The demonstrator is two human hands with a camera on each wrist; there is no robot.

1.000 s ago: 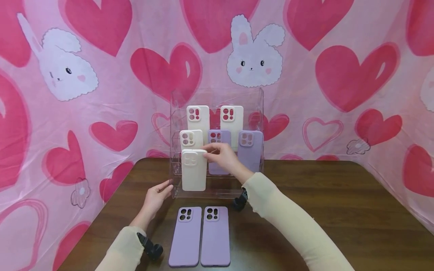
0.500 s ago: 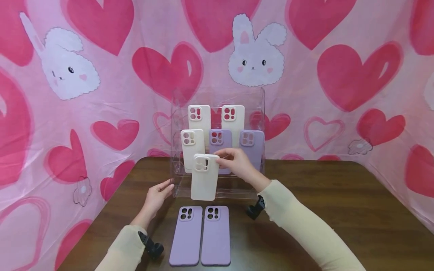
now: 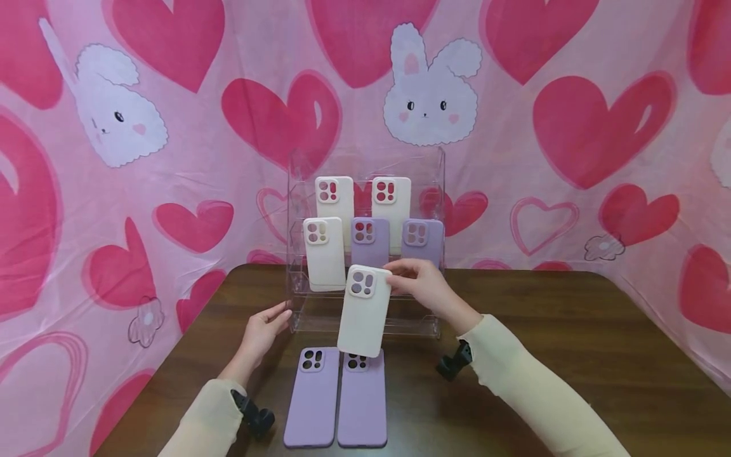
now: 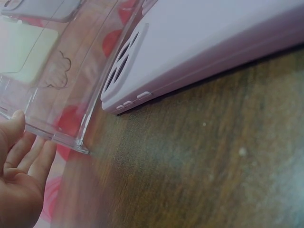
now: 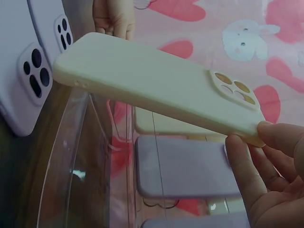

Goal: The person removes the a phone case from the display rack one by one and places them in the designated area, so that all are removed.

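My right hand [image 3: 425,287] pinches a white phone case [image 3: 365,311] by its top right corner, thumb on one face and fingers at the edge. Held in front of the clear acrylic display rack [image 3: 365,327], the case tilts slightly and overlaps the top of a purple case in the head view. At the rack's lower left corner, my left hand [image 3: 264,333] holds the side edge between thumb and fingers, as the left wrist view shows. Two purple phone cases, a left one [image 3: 311,400] and a right one [image 3: 363,406], lie side by side on the table, camera cutouts toward the rack.
On the rack's upper tier stand two white cases, one left [image 3: 335,206] and one right [image 3: 394,206]. Below them are a white case [image 3: 325,257] and two purple ones, in the middle [image 3: 370,247] and at right [image 3: 424,241]. Brown table [image 3: 542,355]; pink heart-patterned cloth [image 3: 365,44] behind.
My right hand has lifted the white case out of the rack's lowest tier and brought it forward and to the right. The left hand has stayed at the rack's edge.
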